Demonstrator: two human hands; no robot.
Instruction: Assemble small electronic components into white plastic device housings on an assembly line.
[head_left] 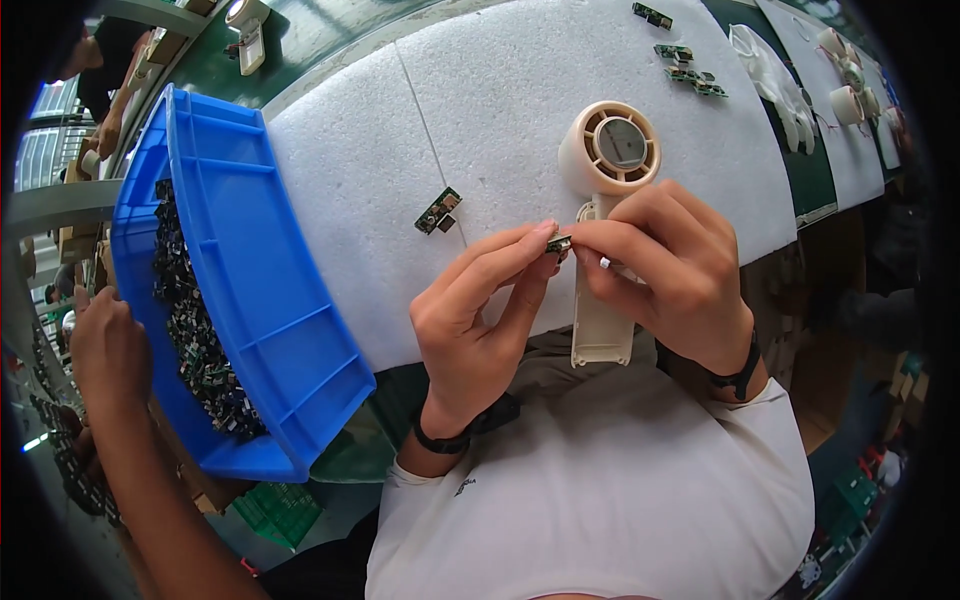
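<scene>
My left hand (478, 312) pinches a small green circuit board (558, 244) between thumb and fingertips. From the other side my right hand (672, 275) closes its thumb and forefinger at the board's edge, and a small white connector (604, 263) shows by its fingers. Whether the right fingers grip the board or a thin wire is too small to tell. Beneath the right hand lies a cream handheld fan housing, its round head (575, 165) pointing away from me and its open handle (603, 335) toward me. Another circuit board (438, 211) rests on the white foam sheet left of the fan.
A blue bin (265, 270) full of small circuit boards (205, 350) stands at left, with another person's hand (108, 340) beside it. Several boards (690, 80) lie on the foam sheet (480, 90) at far right, near a white glove (775, 85). Fan parts (848, 105) sit beyond.
</scene>
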